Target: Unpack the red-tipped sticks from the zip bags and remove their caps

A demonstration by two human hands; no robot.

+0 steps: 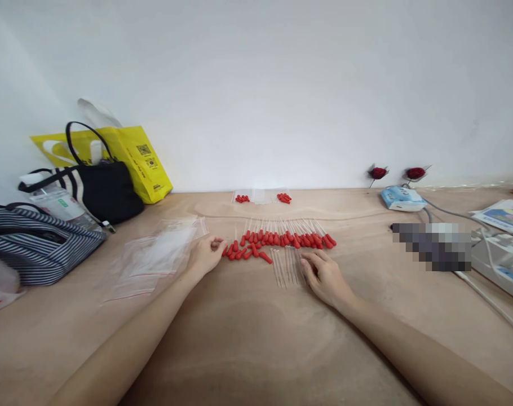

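My left hand (pixel 206 255) is closed at the left end of a loose pile of red rubber dropper bulbs (pixel 247 254), its fingertips pinching one of them. Just right of that pile, several bare glass dropper tubes (pixel 291 265) lie side by side on the table. My right hand (pixel 324 277) rests at their right edge, thumb and fingers bent together on a thin glass tube that is mostly hidden. Behind both hands runs a row of glass droppers (pixel 288 239), fitted with red bulbs that point toward me.
Clear zip bags (pixel 159 254) lie left of my left hand. Two small bags of red bulbs (pixel 242 198) sit by the wall. A striped bag (pixel 40 242), black handbag (pixel 104 189) and yellow bag (pixel 144 163) stand left; a tissue pack (pixel 402 198) and power strip (pixel 504 265) lie right.
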